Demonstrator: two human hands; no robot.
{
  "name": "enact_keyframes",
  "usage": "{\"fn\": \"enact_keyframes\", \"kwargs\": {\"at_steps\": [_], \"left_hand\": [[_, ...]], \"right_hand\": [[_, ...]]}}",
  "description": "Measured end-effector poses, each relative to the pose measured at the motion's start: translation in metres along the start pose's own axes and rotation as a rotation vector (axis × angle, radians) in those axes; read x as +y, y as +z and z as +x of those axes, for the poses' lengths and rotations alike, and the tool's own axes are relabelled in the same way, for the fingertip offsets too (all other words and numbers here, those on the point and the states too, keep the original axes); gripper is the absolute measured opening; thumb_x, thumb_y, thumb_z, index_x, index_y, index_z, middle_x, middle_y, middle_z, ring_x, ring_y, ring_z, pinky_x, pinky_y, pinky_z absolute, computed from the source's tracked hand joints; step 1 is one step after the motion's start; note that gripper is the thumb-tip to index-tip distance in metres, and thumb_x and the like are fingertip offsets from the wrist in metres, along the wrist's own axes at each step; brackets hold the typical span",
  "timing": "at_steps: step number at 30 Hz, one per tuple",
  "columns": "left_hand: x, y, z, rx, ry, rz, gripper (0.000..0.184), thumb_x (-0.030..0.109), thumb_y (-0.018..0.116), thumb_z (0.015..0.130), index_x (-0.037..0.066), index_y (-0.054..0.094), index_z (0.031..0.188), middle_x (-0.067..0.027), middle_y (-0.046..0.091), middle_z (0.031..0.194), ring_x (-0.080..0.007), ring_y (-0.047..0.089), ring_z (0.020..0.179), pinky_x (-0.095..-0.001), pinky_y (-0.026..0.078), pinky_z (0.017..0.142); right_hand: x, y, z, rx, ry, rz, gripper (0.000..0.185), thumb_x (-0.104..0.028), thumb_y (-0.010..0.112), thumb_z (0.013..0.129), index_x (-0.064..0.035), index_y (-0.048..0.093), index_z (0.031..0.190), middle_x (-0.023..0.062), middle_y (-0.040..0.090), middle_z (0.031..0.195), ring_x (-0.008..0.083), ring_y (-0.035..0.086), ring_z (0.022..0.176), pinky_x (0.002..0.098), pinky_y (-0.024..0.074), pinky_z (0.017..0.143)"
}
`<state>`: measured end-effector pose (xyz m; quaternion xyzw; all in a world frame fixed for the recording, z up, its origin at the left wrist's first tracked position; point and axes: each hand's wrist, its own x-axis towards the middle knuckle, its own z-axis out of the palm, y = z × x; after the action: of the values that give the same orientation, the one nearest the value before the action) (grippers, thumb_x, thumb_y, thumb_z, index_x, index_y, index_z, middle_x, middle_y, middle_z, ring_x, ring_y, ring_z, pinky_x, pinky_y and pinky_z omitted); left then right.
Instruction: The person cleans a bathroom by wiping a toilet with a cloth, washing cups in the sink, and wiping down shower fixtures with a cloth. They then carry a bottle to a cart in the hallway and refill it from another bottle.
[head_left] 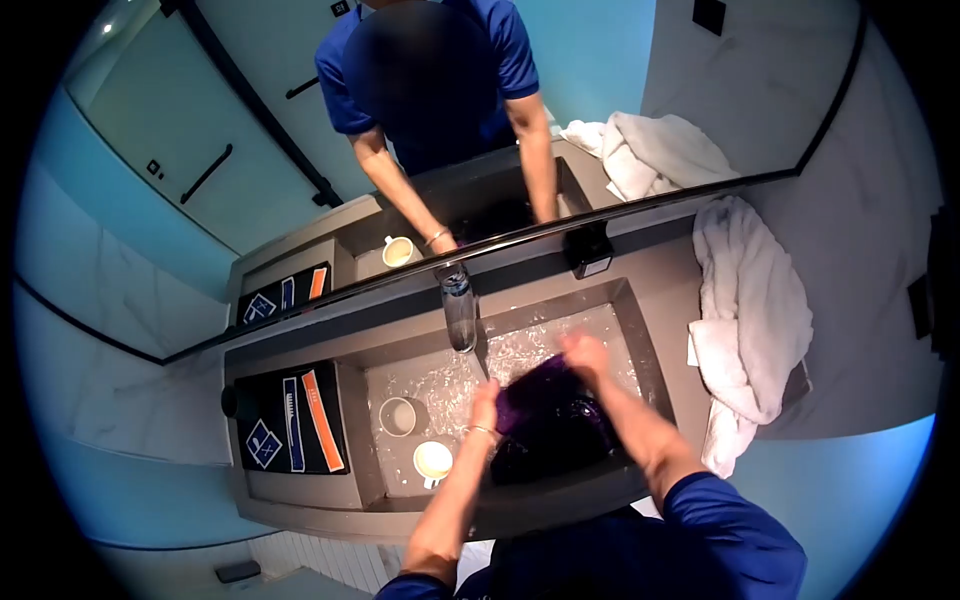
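A dark purple cloth point(545, 415) hangs between my two hands inside the grey sink point(650, 370), its lower part dark and bunched. My left hand point(484, 408) grips its left edge, just beside the faucet's stream. My right hand point(585, 358), a little blurred, is closed on the cloth's upper right corner. The chrome faucet point(460, 315) stands above, with water running from it. Shallow rippling water covers the basin floor. Left of the cloth, a white cup point(398, 417) and a second white cup point(433, 460) stand in the basin.
A black tray point(262, 395) with packaged toiletries lies on the left ledge. A black box-shaped bottle point(590, 250) stands behind the basin. White towels point(750, 310) lie crumpled on the right counter. The wide mirror point(590, 60) reflects a person in blue.
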<state>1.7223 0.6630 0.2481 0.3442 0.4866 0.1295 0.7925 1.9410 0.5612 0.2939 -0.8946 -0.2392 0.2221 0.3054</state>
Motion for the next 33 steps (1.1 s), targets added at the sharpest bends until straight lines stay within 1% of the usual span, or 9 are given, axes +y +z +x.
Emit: {"fn": "enact_keyframes", "kwargs": {"at_steps": [4,8,12,13,16,19,22,26,33], "left_hand": [[0.028,-0.054,0.014,0.662,0.360,0.580,0.037,0.037,0.055,0.086,0.005,0.054,0.104,-0.0152,0.062,0.102,-0.0332,0.059,0.088,-0.0419,0.046,0.080],[-0.010,0.010,0.012,0.436,0.527,0.828,0.061,0.050,0.050,0.086,0.001,0.048,0.123,-0.0313,0.057,0.104,-0.0443,0.053,0.102,-0.0446,0.040,0.086],[0.008,0.019,-0.023,-0.073,-0.206,-0.368,0.071,0.067,0.040,0.084,0.006,0.057,0.115,-0.0138,0.061,0.104,-0.0251,0.058,0.097,-0.0392,0.048,0.086],[-0.027,-0.009,0.010,-0.431,-0.143,-0.584,0.068,0.065,0.038,0.086,0.006,0.058,0.113,-0.0148,0.062,0.101,-0.0280,0.058,0.095,-0.0417,0.049,0.082],[-0.080,0.033,-0.005,0.168,0.625,-0.600,0.059,0.056,0.036,0.091,0.008,0.053,0.121,-0.0151,0.060,0.106,-0.0295,0.056,0.098,-0.0400,0.047,0.084],[-0.038,0.026,0.012,-0.178,-0.014,-0.269,0.034,0.026,0.040,0.095,0.009,0.057,0.119,-0.0090,0.057,0.116,-0.0204,0.050,0.107,-0.0330,0.037,0.097],[0.062,0.013,-0.034,0.159,0.272,0.629,0.042,0.046,0.055,0.082,0.005,0.061,0.088,-0.0067,0.062,0.088,-0.0162,0.056,0.082,-0.0345,0.044,0.065],[0.050,-0.076,0.022,0.635,0.393,0.775,0.040,0.037,0.055,0.084,0.006,0.060,0.109,-0.0189,0.066,0.095,-0.0326,0.062,0.092,-0.0402,0.048,0.082],[-0.008,0.030,0.007,-0.013,0.412,1.294,0.032,0.026,0.048,0.081,0.007,0.063,0.101,-0.0191,0.064,0.098,-0.0375,0.061,0.091,-0.0461,0.048,0.081]], "right_hand": [[0.058,0.015,0.011,0.327,-0.057,-0.086,0.048,-0.043,0.054,0.084,-0.0063,0.052,0.115,0.0239,0.058,0.110,0.0399,0.058,0.096,0.0476,0.0475,0.077],[-0.002,0.077,-0.048,-0.034,-0.395,-0.061,0.045,-0.020,0.058,0.079,-0.0042,0.049,0.120,0.0222,0.058,0.108,0.0373,0.059,0.093,0.0427,0.0478,0.079],[-0.025,0.103,-0.094,-0.161,-0.394,0.549,0.029,-0.013,0.057,0.077,-0.0056,0.060,0.105,0.0148,0.063,0.100,0.0250,0.063,0.087,0.0358,0.0498,0.075],[-0.036,0.086,-0.103,-0.162,-0.408,0.547,0.029,-0.013,0.057,0.077,-0.0056,0.060,0.105,0.0148,0.063,0.100,0.0250,0.063,0.087,0.0358,0.0498,0.075],[-0.066,0.038,-0.123,-0.154,-0.790,0.038,0.021,-0.017,0.058,0.077,-0.0082,0.061,0.096,0.0094,0.064,0.087,0.0238,0.064,0.075,0.0381,0.0503,0.064],[-0.068,0.034,-0.058,-0.038,-0.564,-0.420,0.020,-0.026,0.050,0.083,-0.0113,0.062,0.078,0.0108,0.063,0.071,0.0283,0.063,0.061,0.0442,0.0475,0.050],[0.028,0.027,0.044,0.087,-0.135,0.060,0.031,-0.037,0.052,0.086,-0.0093,0.061,0.098,0.0234,0.064,0.089,0.0376,0.062,0.086,0.0448,0.0489,0.075],[0.029,-0.034,0.027,0.174,0.179,0.093,0.057,-0.040,0.063,0.079,-0.0035,0.050,0.121,0.0229,0.056,0.118,0.0378,0.053,0.110,0.0418,0.0419,0.093],[-0.034,0.061,-0.019,-0.207,-0.433,-0.361,0.079,-0.042,0.072,0.069,-0.0021,0.041,0.130,0.0230,0.053,0.118,0.0347,0.048,0.113,0.0504,0.0359,0.095]]}}
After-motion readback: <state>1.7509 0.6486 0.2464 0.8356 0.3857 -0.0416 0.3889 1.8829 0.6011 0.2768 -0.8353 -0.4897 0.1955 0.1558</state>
